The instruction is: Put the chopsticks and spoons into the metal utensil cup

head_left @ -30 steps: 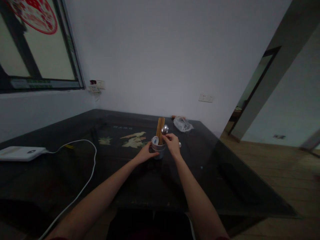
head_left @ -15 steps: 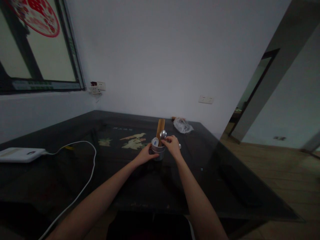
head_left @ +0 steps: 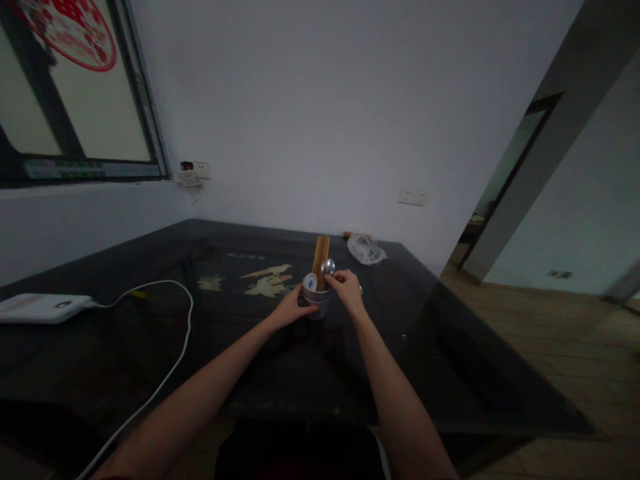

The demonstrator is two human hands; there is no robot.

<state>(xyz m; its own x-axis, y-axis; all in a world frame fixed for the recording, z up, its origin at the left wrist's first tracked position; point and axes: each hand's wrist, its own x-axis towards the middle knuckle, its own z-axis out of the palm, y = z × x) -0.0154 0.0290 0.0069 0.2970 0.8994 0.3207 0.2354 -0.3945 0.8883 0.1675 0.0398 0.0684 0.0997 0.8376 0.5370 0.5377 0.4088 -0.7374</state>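
A metal cup [head_left: 317,308] stands upright on the dark table, holding a bundle of wooden chopsticks [head_left: 321,257] and a white spoon with a blue mark [head_left: 310,282]. My left hand [head_left: 291,308] is closed around the cup's left side, thumb across its front. At the cup's right rim, my right hand [head_left: 345,287] pinches a shiny metal spoon [head_left: 329,267], its bowl up beside the chopsticks. The spoon's lower part is hidden by my fingers and the cup. Behind my right wrist a small shiny piece [head_left: 361,291] peeks out; its kind is hard to make out.
A crumpled clear plastic bag [head_left: 367,249] lies near the wall at the table's back. On the left, a white device [head_left: 45,309] trails a white cable [head_left: 186,340] to the front edge. A long dark object [head_left: 477,367] rests on the right of the tabletop [head_left: 240,387].
My right hand has shifted the metal spoon slightly to the right, and its shiny bowl is turned differently. My left hand keeps its hold on the cup.
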